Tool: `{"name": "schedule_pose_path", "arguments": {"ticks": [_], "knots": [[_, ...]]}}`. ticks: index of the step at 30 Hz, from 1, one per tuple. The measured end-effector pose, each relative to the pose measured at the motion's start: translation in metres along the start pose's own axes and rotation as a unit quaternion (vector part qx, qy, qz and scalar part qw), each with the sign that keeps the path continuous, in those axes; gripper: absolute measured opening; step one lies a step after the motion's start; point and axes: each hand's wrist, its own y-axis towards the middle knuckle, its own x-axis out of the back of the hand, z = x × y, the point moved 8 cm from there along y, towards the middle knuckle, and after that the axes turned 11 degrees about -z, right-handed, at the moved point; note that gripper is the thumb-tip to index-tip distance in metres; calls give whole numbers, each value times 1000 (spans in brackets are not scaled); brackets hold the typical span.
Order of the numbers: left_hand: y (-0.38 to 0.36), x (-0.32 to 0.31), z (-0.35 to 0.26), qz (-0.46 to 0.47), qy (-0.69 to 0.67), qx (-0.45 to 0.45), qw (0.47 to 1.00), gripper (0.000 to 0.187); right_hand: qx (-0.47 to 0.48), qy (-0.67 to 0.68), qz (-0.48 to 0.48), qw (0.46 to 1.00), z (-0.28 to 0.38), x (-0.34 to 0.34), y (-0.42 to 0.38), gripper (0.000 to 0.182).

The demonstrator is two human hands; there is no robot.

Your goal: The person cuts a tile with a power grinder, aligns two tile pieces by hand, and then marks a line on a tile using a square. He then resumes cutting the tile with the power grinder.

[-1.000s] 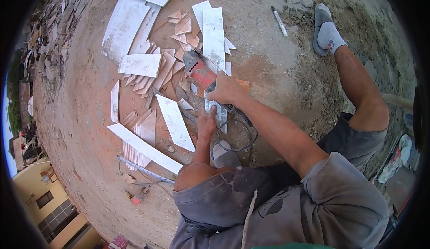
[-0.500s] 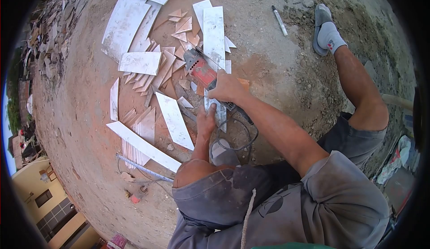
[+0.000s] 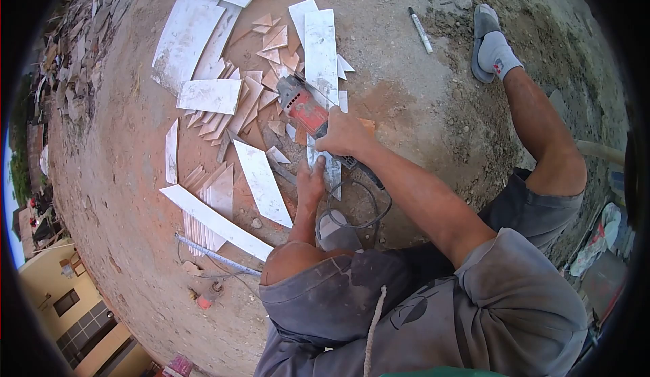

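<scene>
My right hand is wrapped round the body of a red and black angle grinder, whose head points up and left over the tile pieces. Below it, my left hand grips the edge of a narrow white tile strip, thumb on top. The grinder's lower part overlaps this strip in the view. A long white tile lies just beyond the grinder. Its black cord loops down beside my slippered foot.
Broken tile offcuts lie left of the grinder, with larger white tiles behind. Nearer are a cut tile, a long tile strip and a measuring tape. A marker lies on the dirt ground at upper right.
The view has shifted very slightly, so the tiles sit a few pixels further left. Both hands keep their hold, and the grinder stays in nearly the same place.
</scene>
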Motion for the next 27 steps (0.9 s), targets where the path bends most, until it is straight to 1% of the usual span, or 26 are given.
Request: {"name": "schedule_pose_path", "arguments": {"ticks": [5, 7, 18, 23, 27], "knots": [[-2, 3, -12, -1, -1, 2, 1000, 40, -2, 9, 3, 1000, 1, 5, -3, 70], [-4, 6, -21, -37, -40, -18, 998, 44, -1, 6, -1, 1000, 1, 6, -4, 69], [-1, 1, -7, -30, -33, -19, 999, 44, 1, 5, -3, 1000, -3, 4, -5, 70], [-2, 1, -8, -26, -39, -12, 999, 43, 1, 3, -1, 1000, -4, 5, -8, 70], [-2, 4, -17, -37, -39, -24, 998, 43, -2, 4, 2, 1000, -3, 5, -7, 69]]}}
